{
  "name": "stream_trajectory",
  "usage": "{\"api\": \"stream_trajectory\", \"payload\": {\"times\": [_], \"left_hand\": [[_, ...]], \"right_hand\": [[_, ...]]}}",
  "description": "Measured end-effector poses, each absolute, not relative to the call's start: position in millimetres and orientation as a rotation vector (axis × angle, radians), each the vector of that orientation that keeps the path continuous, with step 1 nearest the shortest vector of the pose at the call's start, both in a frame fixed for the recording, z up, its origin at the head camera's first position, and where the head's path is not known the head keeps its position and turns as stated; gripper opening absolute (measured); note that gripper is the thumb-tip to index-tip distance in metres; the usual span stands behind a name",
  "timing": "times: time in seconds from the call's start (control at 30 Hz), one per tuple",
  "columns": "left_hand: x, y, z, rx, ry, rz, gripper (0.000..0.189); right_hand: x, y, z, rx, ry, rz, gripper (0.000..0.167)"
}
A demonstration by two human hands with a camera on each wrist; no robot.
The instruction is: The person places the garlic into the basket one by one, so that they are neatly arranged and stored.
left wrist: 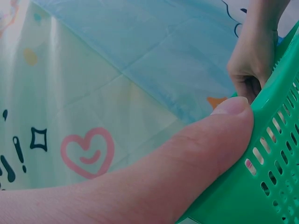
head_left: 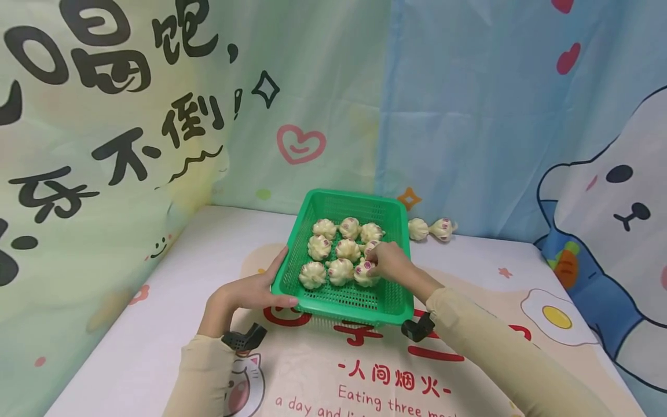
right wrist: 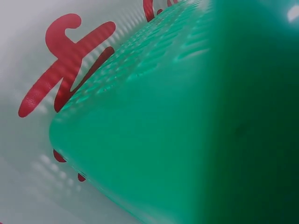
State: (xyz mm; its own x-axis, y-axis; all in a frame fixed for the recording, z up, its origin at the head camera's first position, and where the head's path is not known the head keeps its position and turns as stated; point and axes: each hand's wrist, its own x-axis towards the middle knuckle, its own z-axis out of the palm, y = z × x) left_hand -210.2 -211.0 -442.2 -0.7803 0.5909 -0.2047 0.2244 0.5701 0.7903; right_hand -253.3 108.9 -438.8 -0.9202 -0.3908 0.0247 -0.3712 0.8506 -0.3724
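Note:
A green plastic basket (head_left: 344, 310) with slotted walls holds several whitish garlic bulbs (head_left: 313, 275) with purple marks, set out in rough rows. My left hand (head_left: 255, 289) grips its near left corner, one finger along the left side and the thumb by the front rim. A digit of that hand (left wrist: 201, 149) presses the basket wall in the left wrist view; the other fingers are hidden. Reaching over the right rim, my right hand (head_left: 392, 263) has curled fingers at a garlic bulb (head_left: 365, 277) in the near right row. Only blurred basket shows in the right wrist view.
Two more garlic bulbs (head_left: 443, 229) lie on the table behind the basket's right side. A printed cloth (head_left: 391, 394) with red lettering covers the table. Patterned curtains (head_left: 323, 87) stand behind and to the left.

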Motion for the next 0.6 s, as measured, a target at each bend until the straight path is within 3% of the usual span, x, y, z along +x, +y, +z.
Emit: {"api": "stream_trajectory", "payload": {"times": [0.6], "left_hand": [[-209.9, -209.9, -443.5, 0.640, 2.363, 1.095, 0.114]], "right_hand": [[-251.1, 109.4, -438.9, -0.654, 3.017, -0.629, 0.058]]}}
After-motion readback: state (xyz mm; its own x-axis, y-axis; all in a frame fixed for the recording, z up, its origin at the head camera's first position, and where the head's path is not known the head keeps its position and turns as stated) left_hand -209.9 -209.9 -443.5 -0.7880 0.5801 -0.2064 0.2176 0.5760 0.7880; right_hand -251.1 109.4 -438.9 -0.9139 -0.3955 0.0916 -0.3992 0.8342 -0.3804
